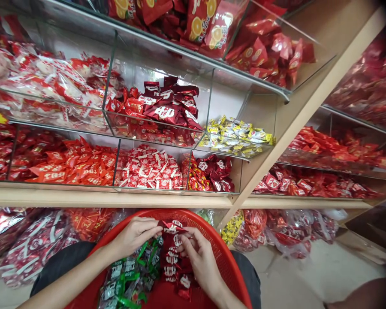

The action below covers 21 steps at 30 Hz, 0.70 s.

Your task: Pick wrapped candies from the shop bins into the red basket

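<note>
Your bare forearms (61, 281) reach over dark trousers (244, 279) into a round red mesh plastic basket (225, 257). The fingers (183, 242) of your left hand (135, 236) and right hand (201, 262) are together, clamped on a shiny red foil sweet packet (170, 226) near the basket's far rim. It sits above a column of red-and-white packets (175, 268), just beside a heap of green-and-silver packets (130, 270). Beyond, a pale wooden shelf (109, 199) carries glass bins (116, 167) of wrapped sweets.
</note>
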Motion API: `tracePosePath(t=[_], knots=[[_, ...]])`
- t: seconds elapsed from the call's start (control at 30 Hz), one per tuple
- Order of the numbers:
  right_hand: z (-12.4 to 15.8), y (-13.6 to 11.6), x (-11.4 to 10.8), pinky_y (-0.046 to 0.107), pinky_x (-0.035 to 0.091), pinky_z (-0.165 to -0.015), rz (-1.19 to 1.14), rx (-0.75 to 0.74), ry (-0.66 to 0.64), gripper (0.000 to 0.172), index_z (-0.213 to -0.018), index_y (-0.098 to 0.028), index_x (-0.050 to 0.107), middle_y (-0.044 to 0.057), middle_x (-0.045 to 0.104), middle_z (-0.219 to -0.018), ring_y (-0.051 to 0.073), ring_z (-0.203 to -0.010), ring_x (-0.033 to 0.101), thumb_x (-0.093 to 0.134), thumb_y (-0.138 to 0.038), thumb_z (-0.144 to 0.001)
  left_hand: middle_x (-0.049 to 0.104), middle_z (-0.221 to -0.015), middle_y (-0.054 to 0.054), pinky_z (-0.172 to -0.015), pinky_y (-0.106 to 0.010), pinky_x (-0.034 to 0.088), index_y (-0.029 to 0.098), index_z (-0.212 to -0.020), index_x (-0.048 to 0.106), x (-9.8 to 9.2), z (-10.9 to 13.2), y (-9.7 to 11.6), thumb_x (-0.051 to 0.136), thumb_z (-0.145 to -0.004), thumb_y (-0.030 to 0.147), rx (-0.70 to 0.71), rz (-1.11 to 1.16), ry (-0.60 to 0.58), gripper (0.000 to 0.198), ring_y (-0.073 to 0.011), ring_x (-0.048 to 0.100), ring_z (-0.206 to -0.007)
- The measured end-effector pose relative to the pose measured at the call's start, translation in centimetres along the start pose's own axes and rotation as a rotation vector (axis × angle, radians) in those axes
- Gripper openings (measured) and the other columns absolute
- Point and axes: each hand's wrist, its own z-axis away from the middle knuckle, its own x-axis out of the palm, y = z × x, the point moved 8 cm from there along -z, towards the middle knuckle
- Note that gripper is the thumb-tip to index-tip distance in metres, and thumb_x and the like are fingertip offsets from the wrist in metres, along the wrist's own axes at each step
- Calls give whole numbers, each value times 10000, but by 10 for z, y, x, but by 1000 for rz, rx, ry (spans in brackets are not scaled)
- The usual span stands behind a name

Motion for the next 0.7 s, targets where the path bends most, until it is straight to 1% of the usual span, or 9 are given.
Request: tracePosePath(t=[0.1,0.17,0.33,0.43,0.5,0.6,0.67,0.7], knots=[[-1,-1,-7,245,452,-599,10,-22,47,243,-900,-203,539,8,584,-734,152,-669,569,517,-428,-812,636,-624,6,-572,-177,443,158,-695,634,6,-2,-11,411,-885,264,-157,156,-21,311,-94,590,-597],[-2,-2,-11,246,445,-609,5,-27,50,230,-882,-196,527,4,571,-701,153,-683,564,520,-416,-815,651,-614,-2,-559,-176,455,146,-687,644,9,-4,-18,420,-879,298,-253,255,-26,332,-97,600,-579],[-6,-1,-14,238,421,-602,-36,-38,21,218,-871,-185,503,-6,560,-695,131,-665,530,543,-391,-809,658,-607,-14,-567,-179,458,124,-672,652,17,-7,-28,453,-854,356,-385,389,-61,355,-99,597,-570],[-7,-3,-14,220,405,-599,-65,-70,23,192,-798,-181,502,-26,528,-672,102,-631,494,569,-362,-798,662,-619,-16,-581,-184,455,124,-668,653,21,-7,-30,468,-838,387,-435,416,-97,364,-104,596,-580],[-8,-4,-13,220,417,-627,-117,-62,36,193,-744,-179,498,-34,505,-667,94,-635,495,582,-346,-791,664,-619,-17,-575,-190,453,125,-668,653,24,-6,-30,468,-832,405,-447,427,-124,374,-108,597,-575],[-10,-1,-14,259,457,-693,-298,24,33,199,-720,-181,486,-32,514,-697,113,-702,557,588,-338,-786,665,-626,-23,-587,-202,456,126,-669,652,27,-2,-30,432,-844,424,-453,445,-151,410,-115,603,-579],[-14,-1,-21,281,475,-719,-410,74,45,197,-720,-182,479,-32,530,-711,137,-758,601,604,-324,-775,669,-656,-28,-605,-211,464,124,-724,656,28,1,-31,414,-849,432,-458,459,-144,412,-119,609,-595],[-17,-2,-28,284,482,-723,-443,86,62,200,-718,-182,477,-33,538,-710,148,-778,617,620,-314,-762,671,-675,-29,-609,-214,467,123,-767,657,28,2,-32,414,-848,436,-465,462,-142,404,-121,610,-604]])
